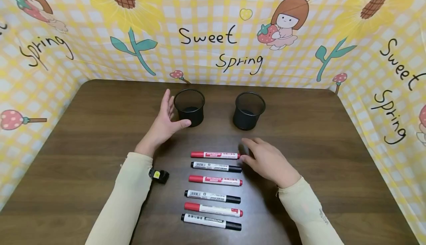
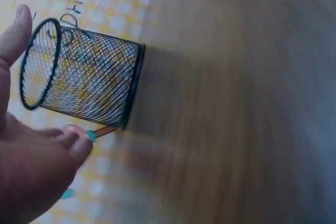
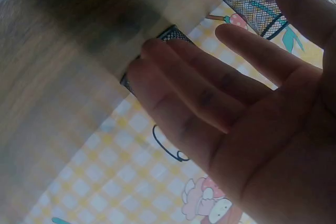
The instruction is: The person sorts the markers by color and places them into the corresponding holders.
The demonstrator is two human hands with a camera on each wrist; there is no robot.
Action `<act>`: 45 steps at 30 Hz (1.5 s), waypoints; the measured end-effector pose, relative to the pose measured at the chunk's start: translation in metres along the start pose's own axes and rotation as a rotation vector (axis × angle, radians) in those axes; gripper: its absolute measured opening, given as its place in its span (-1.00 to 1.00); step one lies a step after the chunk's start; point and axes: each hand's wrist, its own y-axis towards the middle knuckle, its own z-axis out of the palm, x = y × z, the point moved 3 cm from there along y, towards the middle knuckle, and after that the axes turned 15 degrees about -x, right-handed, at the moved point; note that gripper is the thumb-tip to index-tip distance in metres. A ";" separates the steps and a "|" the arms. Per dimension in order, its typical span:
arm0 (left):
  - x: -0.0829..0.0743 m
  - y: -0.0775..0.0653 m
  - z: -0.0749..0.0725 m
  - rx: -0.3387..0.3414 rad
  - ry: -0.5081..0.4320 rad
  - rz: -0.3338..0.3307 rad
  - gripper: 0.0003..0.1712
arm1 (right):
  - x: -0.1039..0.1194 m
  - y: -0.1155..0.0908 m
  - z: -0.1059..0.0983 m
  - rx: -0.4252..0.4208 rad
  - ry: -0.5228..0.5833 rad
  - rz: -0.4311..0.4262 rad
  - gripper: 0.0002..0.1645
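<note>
My left hand (image 1: 163, 123) stands spread beside the left black mesh pen cup (image 1: 192, 116), thumb across its front and fingers along its left side. In the left wrist view, that cup (image 2: 92, 74) sits between the thumb and the other fingers, which are extended. My right hand (image 1: 269, 161) hovers at the right end of the farthest red whiteboard marker (image 1: 214, 155), thumb and forefinger close to its tip. The right wrist view has the right hand (image 3: 247, 114) with its fingers extended and nothing in the palm. Below that marker lies a black whiteboard marker (image 1: 216, 167).
Further red and black markers lie in a row toward me, including a red one (image 1: 215, 180) and a black one (image 1: 211, 221). A second mesh pen cup (image 1: 246, 121) stands right of the first. Patterned cloth (image 1: 206, 52) rises behind the brown table (image 1: 100, 134).
</note>
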 end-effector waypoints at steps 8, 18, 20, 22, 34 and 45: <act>0.022 0.020 0.012 0.057 -0.194 -0.088 0.21 | 0.000 0.012 0.009 0.028 0.069 -0.043 -0.51; 0.028 0.030 0.021 0.063 -0.249 -0.027 0.04 | 0.003 0.019 0.020 0.045 0.112 -0.059 -0.55; 0.029 0.030 0.022 0.065 -0.252 -0.020 0.04 | 0.002 0.018 0.022 0.039 0.125 -0.058 -0.55; 0.029 0.029 0.022 0.060 -0.251 -0.013 0.04 | 0.001 0.018 0.023 0.039 0.133 -0.062 -0.55; 0.023 0.025 0.019 0.022 -0.244 0.000 -0.03 | 0.010 0.021 0.029 0.015 0.040 -0.083 -0.68; 0.030 0.026 0.021 0.007 -0.228 0.003 -0.05 | 0.007 0.020 0.025 -0.042 0.111 -0.092 -0.90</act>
